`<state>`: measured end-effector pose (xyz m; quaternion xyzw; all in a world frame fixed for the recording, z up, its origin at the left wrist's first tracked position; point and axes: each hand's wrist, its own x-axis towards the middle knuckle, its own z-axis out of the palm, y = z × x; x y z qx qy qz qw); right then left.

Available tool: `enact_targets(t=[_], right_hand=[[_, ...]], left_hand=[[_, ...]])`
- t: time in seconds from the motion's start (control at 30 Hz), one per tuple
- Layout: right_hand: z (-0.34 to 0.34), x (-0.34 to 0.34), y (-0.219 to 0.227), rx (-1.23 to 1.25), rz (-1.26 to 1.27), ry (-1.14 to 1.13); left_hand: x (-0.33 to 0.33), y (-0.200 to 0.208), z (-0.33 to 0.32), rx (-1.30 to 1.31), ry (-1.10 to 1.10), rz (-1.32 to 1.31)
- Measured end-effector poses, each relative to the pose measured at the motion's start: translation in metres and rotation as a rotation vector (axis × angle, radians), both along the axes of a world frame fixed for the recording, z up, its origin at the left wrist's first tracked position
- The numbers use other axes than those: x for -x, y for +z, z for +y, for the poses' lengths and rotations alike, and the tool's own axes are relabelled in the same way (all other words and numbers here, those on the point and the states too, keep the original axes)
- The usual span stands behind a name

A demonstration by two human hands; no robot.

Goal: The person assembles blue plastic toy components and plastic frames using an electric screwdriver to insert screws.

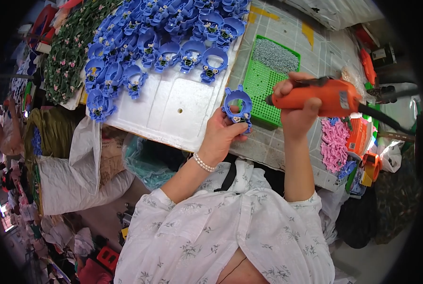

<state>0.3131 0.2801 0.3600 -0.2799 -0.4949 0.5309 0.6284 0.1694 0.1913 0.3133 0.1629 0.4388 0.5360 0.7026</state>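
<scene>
Pink pieces (334, 147) lie heaped beside an orange box (357, 135); a red stool (104, 256) shows lower left.

I see a pale label (343, 100) on my orange corded power tool (328, 94), a square code (352, 146) on the orange box (358, 128) and dark lettering (109, 147) on the brown sack (111, 166), none clearly legible.

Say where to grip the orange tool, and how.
Grip the tool by its long, thick body, between tip and cord, coming from the person's side, as the right hand does. The tip points left toward the blue ring and the cord exits right, so this likely leaves both ends free.
</scene>
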Motion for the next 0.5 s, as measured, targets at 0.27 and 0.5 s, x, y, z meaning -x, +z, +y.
enact_targets(t=[0.27, 0.5], right_hand=[[-0.034, 0.004, 0.018, -0.157, 0.122, 0.164], [-0.042, 0.008, 0.016, -0.124, 0.056, 0.133]], left_hand=[[-0.002, 0.004, -0.001, 0.021, 0.036, -0.007], [-0.003, 0.006, -0.003, 0.001, 0.047, -0.039]])
